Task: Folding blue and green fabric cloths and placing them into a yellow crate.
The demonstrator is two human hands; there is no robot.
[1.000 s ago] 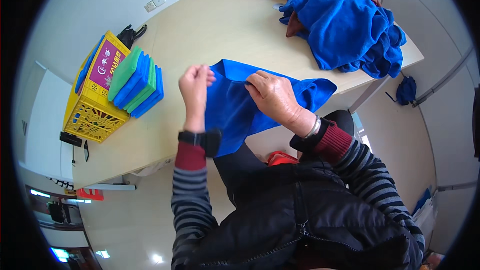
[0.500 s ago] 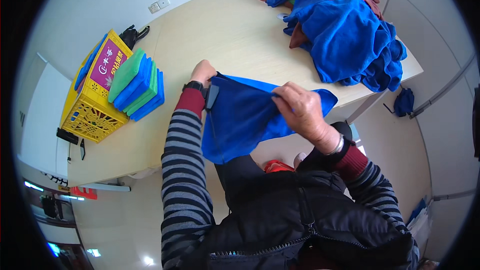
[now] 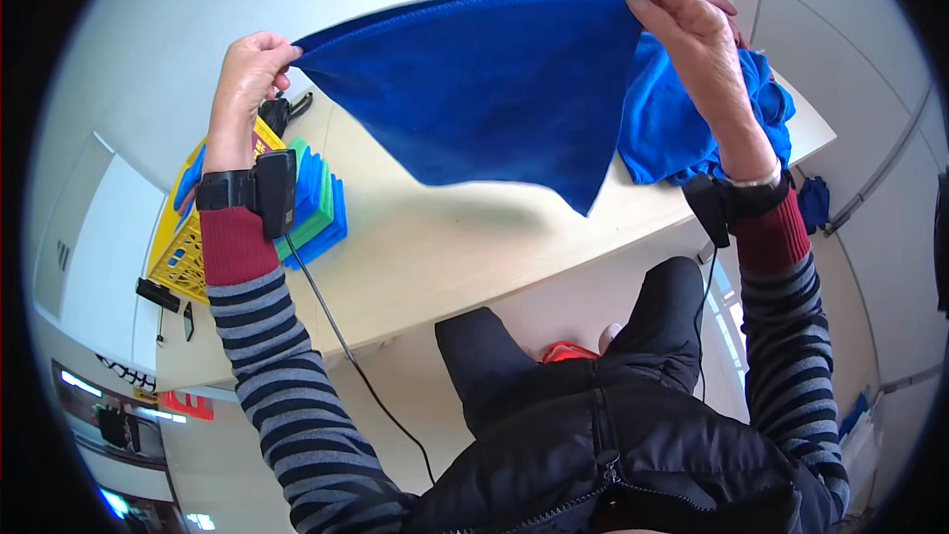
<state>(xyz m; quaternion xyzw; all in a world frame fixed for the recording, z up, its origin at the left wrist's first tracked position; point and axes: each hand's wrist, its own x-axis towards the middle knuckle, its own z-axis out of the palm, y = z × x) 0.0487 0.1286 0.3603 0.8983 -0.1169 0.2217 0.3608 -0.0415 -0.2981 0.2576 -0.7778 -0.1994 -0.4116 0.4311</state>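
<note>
Since the earlier frame both hands have risen and parted. The left hand point(image 3: 247, 74) and right hand point(image 3: 692, 25) each pinch a top corner of the blue cloth point(image 3: 484, 89) — spread taut between them, unfolded. Below the left hand: folded cloths point(image 3: 316, 203) stacked; beyond the right hand, a blue heap point(image 3: 682, 129) — unsorted.

We are seeing a soft, matt, fuzzy blue cloth point(image 3: 494, 89), a smooth pale tabletop point(image 3: 435, 247), and a yellow plastic crate point(image 3: 183, 257).
</note>
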